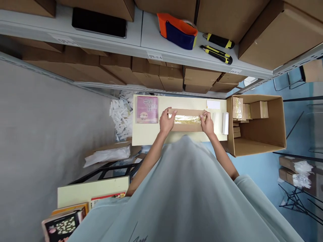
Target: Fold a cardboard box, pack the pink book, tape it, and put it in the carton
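A flat brown cardboard parcel (pixel 188 126) with a strip of shiny clear tape along its top lies on a pale yellow table (pixel 146 134). My left hand (pixel 166 121) grips its left end, fingers curled over the edge. My right hand (pixel 207 122) grips its right end the same way. A pink booklet (pixel 147 109) lies just left of the parcel. A white roll (pixel 225 123) and a white slip (pixel 213 105) sit to the right.
An open carton (pixel 262 141) with several small taped boxes stands right of the table. A shelf (pixel 151 40) above holds an orange-blue tape dispenser (pixel 178 31), two yellow-black knives (pixel 218 47), a dark tablet (pixel 99 23) and cardboard boxes. White packets (pixel 121 112) are piled left. Books (pixel 65 223) lie lower left.
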Demonstrator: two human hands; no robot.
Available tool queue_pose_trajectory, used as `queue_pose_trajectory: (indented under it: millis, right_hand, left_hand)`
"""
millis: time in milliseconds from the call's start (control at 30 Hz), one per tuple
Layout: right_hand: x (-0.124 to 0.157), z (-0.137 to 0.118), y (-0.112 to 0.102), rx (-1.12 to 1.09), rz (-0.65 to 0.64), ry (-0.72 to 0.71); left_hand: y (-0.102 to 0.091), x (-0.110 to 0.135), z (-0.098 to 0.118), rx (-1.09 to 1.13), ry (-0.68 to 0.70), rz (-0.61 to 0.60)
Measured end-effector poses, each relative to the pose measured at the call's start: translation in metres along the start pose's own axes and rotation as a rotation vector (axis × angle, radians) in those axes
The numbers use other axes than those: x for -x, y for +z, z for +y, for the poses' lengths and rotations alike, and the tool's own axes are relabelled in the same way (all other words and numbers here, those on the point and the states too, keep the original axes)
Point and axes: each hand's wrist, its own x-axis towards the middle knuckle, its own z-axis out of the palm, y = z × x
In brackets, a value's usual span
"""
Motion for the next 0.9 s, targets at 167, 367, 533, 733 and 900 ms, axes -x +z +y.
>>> queue_pose_trajectory:
  millis: [167,367,533,733,900]
  right_hand:
    - [-0.008,-0.001,-0.012,0.013,-0.033,0.010]
    - [0.028,0.009,-0.005,-0.004,-0.033,0.030]
    - [0.017,0.010,0.000,-0.030,0.006,0.034]
    - [-0.019,0.002,-0.003,-0.016,0.002,0.008]
    - [0.011,0.009,0.001,0.008,-0.011,0.019]
  left_hand:
    - [0.006,0.004,0.001,0.010,-0.029,0.040]
    - [0.004,0.031,-0.019,0.066,-0.040,0.048]
    - [0.008,0.021,-0.020,0.087,-0.034,0.084]
    - [0.008,-0.014,-0.007,0.041,-0.026,0.069]
    - [0.003,0.005,-0.021,0.050,0.011,0.057]
